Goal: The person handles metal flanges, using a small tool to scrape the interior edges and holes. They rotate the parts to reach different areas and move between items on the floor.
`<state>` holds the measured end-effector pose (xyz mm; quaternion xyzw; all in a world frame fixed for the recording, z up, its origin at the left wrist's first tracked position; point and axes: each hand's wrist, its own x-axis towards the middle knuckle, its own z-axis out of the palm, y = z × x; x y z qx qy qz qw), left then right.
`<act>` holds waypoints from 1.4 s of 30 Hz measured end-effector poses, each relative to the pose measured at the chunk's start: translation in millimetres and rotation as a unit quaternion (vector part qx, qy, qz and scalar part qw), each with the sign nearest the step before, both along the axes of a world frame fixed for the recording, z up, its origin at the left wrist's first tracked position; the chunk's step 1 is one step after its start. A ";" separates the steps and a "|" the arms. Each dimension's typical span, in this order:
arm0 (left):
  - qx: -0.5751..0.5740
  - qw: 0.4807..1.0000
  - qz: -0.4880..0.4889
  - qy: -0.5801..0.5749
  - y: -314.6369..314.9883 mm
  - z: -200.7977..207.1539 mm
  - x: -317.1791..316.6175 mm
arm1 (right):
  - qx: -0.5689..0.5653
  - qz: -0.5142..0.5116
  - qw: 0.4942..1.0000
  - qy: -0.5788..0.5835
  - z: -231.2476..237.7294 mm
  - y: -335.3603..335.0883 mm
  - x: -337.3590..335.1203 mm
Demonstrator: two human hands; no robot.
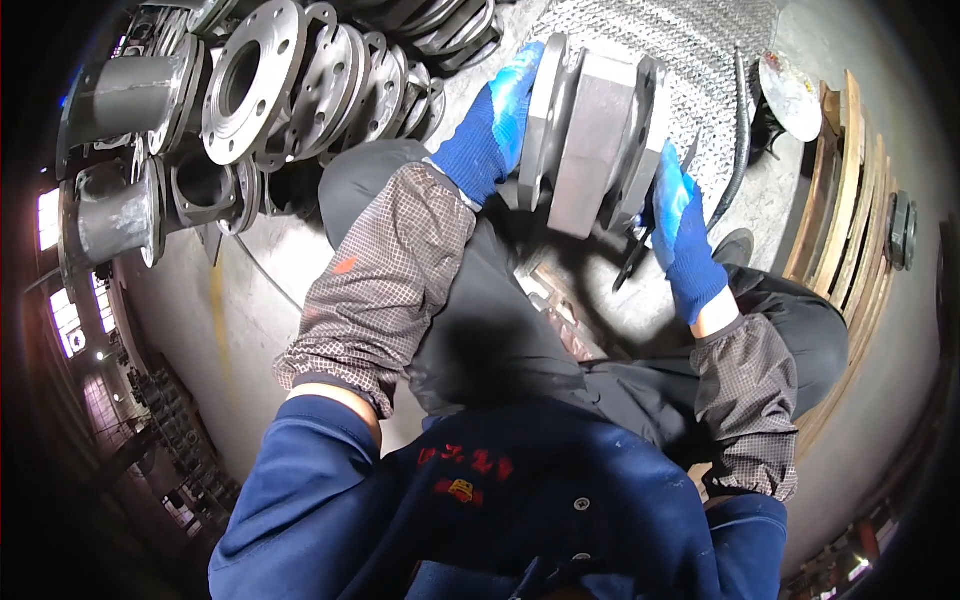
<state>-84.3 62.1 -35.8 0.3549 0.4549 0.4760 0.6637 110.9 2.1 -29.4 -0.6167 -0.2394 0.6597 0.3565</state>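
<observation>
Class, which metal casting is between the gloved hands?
The grey casting flanked by the left hand and right hand; the castings at upper left touch neither hand.

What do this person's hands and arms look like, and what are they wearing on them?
The left hand and right hand wear blue knit gloves with a shiny, lighter-blue coating. Brownish-grey sleeve covers with a pale grid pattern and gathered ends go over the forearms; the left one bears a small orange-red mark. Above them are navy sleeves.
</observation>
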 end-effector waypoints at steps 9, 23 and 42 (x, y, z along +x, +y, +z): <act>-0.187 0.979 0.069 0.042 -33.9 15.5 14.0 | 0.125 0.076 0.989 -0.036 -34.1 -9.3 14.9; -0.094 0.992 0.043 -0.075 -41.1 33.1 24.0 | 0.230 0.264 0.934 -0.067 0.5 10.1 29.3; -0.047 0.998 -0.016 -0.043 -32.1 56.6 54.4 | 0.282 0.133 0.949 -0.043 -48.8 25.8 65.6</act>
